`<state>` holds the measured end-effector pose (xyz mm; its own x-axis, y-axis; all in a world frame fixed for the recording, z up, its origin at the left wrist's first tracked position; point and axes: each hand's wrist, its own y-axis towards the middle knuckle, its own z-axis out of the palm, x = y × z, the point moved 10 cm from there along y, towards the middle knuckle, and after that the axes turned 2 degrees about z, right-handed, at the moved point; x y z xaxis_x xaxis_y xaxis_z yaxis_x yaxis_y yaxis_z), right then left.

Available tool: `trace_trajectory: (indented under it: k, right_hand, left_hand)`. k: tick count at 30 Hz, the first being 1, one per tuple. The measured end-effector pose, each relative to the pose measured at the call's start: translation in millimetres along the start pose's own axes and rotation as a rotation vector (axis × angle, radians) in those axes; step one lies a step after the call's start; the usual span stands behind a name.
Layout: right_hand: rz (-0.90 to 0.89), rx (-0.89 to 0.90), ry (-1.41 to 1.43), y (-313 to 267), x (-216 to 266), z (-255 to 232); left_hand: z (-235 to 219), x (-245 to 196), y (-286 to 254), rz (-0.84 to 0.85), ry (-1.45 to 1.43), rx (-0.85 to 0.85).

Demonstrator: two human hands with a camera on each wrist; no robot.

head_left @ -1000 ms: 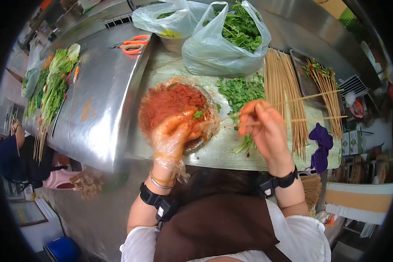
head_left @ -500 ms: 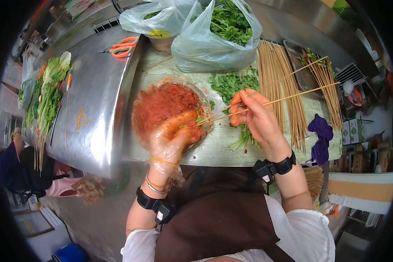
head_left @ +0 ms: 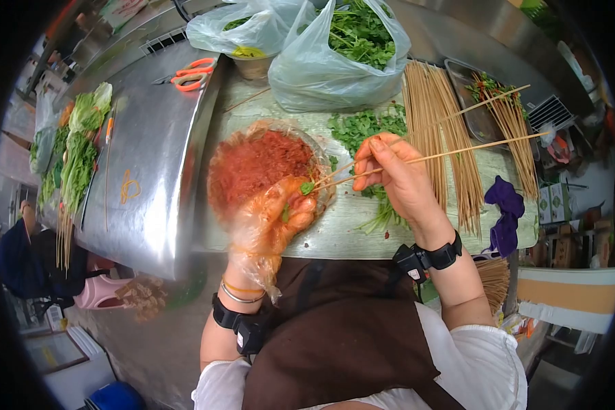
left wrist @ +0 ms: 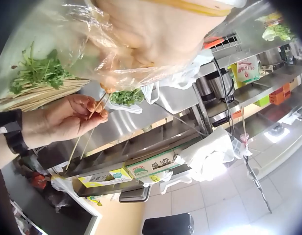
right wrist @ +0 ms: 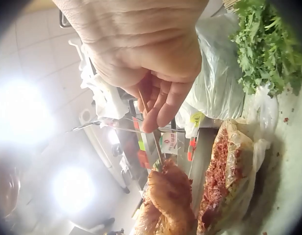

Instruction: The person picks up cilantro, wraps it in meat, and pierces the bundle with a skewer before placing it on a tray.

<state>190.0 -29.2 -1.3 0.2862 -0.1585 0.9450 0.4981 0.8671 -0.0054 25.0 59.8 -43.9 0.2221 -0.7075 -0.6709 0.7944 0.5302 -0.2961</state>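
In a thin clear plastic glove, my left hand (head_left: 270,212) is over the near edge of a plastic-lined bowl (head_left: 324,154) of red, seasoned shredded meat (head_left: 261,164). Its curled fingers pinch cilantro (head_left: 307,188) at the skewer tips; whatever else sits inside the fist is hidden. My bare right hand (head_left: 398,174), stained orange at the fingertips, grips two bamboo skewers (head_left: 482,145) between thumb and fingers. Their points reach the left hand's fingertips and their long ends stick out to the right. The right wrist view shows a skewer (right wrist: 158,147) running into the gloved hand (right wrist: 168,196).
Loose cilantro (head_left: 372,130) lies behind the right hand, beside many bare skewers (head_left: 434,123). A tray (head_left: 468,109) with loaded skewers stands far right, near a purple cloth (head_left: 504,212). Plastic bags of greens (head_left: 342,82) stand behind; orange-handled scissors (head_left: 195,74) lie on the left metal counter.
The skewers came away from blurred motion and steadied, their tips staying at the left fingertips. The left hand has turned slightly, showing more green between its fingers. The right hand shifted slightly left.
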Motion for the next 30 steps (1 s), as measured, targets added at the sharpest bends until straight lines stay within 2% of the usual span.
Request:
trace_trajectory:
  k: [2, 5, 8, 11, 15, 19, 25, 30]
  right_hand:
    - [-0.014, 0.026, -0.001, 1, -1, 2]
    - [-0.011, 0.055, 0.005, 3, -3, 3]
    - [-0.082, 0.011, -0.028, -5, 13, 2]
    - [-0.238, -0.026, -0.014, -23, 36, 8]
    - [-0.344, 0.019, -0.222, -43, 39, 40]
    - [-0.587, 0.088, -0.614, -55, 53, 65]
    - [-0.722, 0.089, -0.645, -63, 52, 77]
    - [-0.721, 0.06, -0.663, -58, 44, 78]
  left_hand:
    - [0, 3, -1, -0.047, -0.004, 0.016]
    - [-6, 5, -2, -0.041, -0.044, -0.05]
    - [-10, 2, 2, 0.051, -0.142, -0.053]
    - [-15, -4, 3, 0.109, -0.197, -0.07]
    - [-8, -6, 2, 0.143, -0.233, -0.118]
    - [-8, -5, 6, 0.191, -0.265, -0.09]
    - [-3, -10, 5, 0.223, -0.279, -0.079]
    - [-6, -12, 6, 0.25, -0.272, -0.14]
